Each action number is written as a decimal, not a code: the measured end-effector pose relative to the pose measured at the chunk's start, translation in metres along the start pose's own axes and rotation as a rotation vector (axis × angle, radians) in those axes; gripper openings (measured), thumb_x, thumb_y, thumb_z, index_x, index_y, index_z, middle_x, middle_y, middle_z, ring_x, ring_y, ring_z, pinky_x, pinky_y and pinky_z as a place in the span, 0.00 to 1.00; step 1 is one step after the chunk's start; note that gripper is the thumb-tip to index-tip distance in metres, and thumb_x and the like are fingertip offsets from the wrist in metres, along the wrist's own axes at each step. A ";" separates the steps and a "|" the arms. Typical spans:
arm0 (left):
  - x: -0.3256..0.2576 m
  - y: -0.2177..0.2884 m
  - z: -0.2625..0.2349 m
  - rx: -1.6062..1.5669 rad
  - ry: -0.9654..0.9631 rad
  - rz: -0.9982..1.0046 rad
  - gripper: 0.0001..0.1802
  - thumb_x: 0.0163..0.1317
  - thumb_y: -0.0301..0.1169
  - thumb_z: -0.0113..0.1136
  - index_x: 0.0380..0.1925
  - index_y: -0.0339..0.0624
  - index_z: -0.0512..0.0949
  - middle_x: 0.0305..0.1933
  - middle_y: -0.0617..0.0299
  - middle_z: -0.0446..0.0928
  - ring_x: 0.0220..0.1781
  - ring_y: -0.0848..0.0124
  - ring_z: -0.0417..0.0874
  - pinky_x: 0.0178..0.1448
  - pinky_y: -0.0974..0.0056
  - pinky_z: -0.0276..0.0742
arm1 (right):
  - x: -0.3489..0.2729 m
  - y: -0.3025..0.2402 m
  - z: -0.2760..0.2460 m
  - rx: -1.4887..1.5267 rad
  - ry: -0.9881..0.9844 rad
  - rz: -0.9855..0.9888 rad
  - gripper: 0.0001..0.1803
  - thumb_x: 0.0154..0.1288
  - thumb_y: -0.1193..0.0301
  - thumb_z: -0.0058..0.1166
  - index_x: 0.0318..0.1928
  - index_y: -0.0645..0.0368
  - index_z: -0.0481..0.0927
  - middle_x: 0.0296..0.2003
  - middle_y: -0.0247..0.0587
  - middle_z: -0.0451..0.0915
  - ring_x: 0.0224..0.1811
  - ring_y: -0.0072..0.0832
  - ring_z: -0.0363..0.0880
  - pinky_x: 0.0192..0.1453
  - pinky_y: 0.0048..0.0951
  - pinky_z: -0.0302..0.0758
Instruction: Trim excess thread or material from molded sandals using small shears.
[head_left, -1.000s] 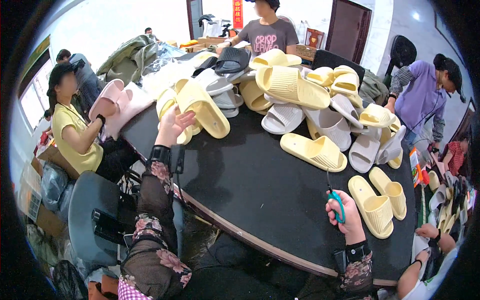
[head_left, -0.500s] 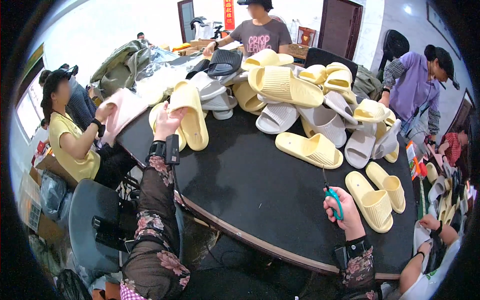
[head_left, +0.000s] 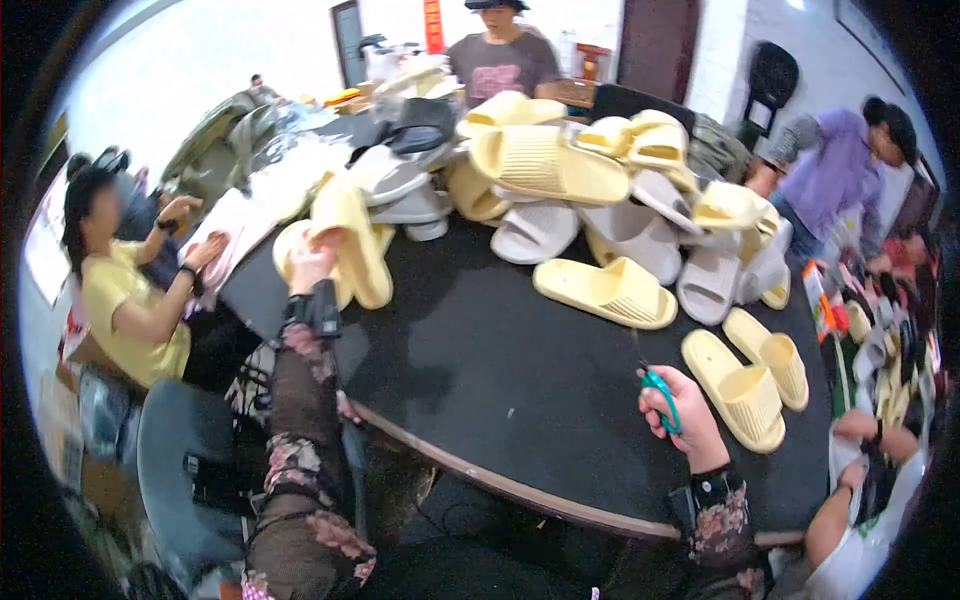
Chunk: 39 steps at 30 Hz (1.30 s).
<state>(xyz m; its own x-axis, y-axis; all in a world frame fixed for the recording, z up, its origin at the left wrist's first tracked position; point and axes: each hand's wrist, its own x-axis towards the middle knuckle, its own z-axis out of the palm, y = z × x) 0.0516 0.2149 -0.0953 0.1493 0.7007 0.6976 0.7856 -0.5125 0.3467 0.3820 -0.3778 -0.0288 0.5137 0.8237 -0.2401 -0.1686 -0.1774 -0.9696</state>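
Observation:
My left hand [head_left: 312, 262] reaches far out to the left and grips a yellow slipper [head_left: 351, 238] at the left side of the black round table [head_left: 500, 380]; a second yellow slipper [head_left: 288, 250] lies under it. My right hand [head_left: 685, 418] rests near the table's front right, shut on small scissors with a teal handle [head_left: 660, 392], blade pointing away. A pair of yellow slippers [head_left: 752, 375] lies just right of that hand.
A heap of yellow, white and grey slippers [head_left: 570, 180] covers the table's far half, with one yellow slipper [head_left: 605, 292] lying apart. People sit around: one in yellow [head_left: 125, 300] at left, one in purple [head_left: 835, 175] at right, one behind [head_left: 500, 60].
My left hand has drawn the yellow slipper down and closer along the table's left edge. My right hand with the scissors has stayed in place.

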 end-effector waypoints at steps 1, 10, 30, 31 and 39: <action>0.004 -0.010 0.000 -0.064 -0.039 0.045 0.20 0.62 0.34 0.55 0.51 0.33 0.71 0.44 0.51 0.80 0.45 0.62 0.81 0.51 0.62 0.77 | 0.001 0.000 -0.001 -0.032 -0.010 -0.007 0.23 0.62 0.70 0.58 0.55 0.65 0.70 0.27 0.34 0.76 0.18 0.14 0.71 0.15 0.15 0.65; 0.067 -0.079 0.022 -0.527 -0.271 -0.072 0.21 0.60 0.29 0.58 0.53 0.38 0.70 0.40 0.60 0.81 0.37 0.67 0.83 0.55 0.59 0.77 | 0.001 0.006 -0.008 -0.107 -0.075 -0.069 0.22 0.62 0.62 0.60 0.51 0.60 0.73 0.27 0.29 0.75 0.20 0.13 0.71 0.16 0.15 0.65; -0.098 0.336 -0.164 -1.601 -1.016 -0.357 0.16 0.65 0.28 0.51 0.49 0.29 0.73 0.50 0.53 0.76 0.49 0.66 0.78 0.55 0.63 0.74 | -0.001 0.003 -0.017 0.309 0.214 -0.431 0.20 0.67 0.69 0.47 0.58 0.58 0.68 0.34 0.32 0.76 0.23 0.13 0.72 0.20 0.14 0.69; -0.114 0.350 -0.168 -1.559 -1.110 -0.209 0.19 0.62 0.26 0.50 0.51 0.26 0.72 0.50 0.52 0.76 0.48 0.65 0.79 0.55 0.64 0.74 | 0.002 0.001 -0.021 0.349 0.211 -0.435 0.24 0.65 0.69 0.53 0.60 0.61 0.65 0.33 0.36 0.79 0.21 0.16 0.74 0.17 0.17 0.69; -0.181 0.413 -0.161 -1.386 -1.482 -0.164 0.34 0.56 0.17 0.50 0.66 0.27 0.58 0.54 0.48 0.75 0.51 0.65 0.79 0.55 0.66 0.75 | 0.004 -0.004 -0.040 0.441 0.438 -0.545 0.19 0.63 0.70 0.55 0.53 0.61 0.70 0.27 0.35 0.74 0.18 0.15 0.69 0.16 0.17 0.67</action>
<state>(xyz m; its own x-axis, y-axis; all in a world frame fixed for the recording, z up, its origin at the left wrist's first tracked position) 0.2521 -0.2033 0.0229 0.9791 0.1877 -0.0777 0.0537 0.1298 0.9901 0.4178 -0.3956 -0.0278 0.8848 0.4325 0.1733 -0.0686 0.4889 -0.8696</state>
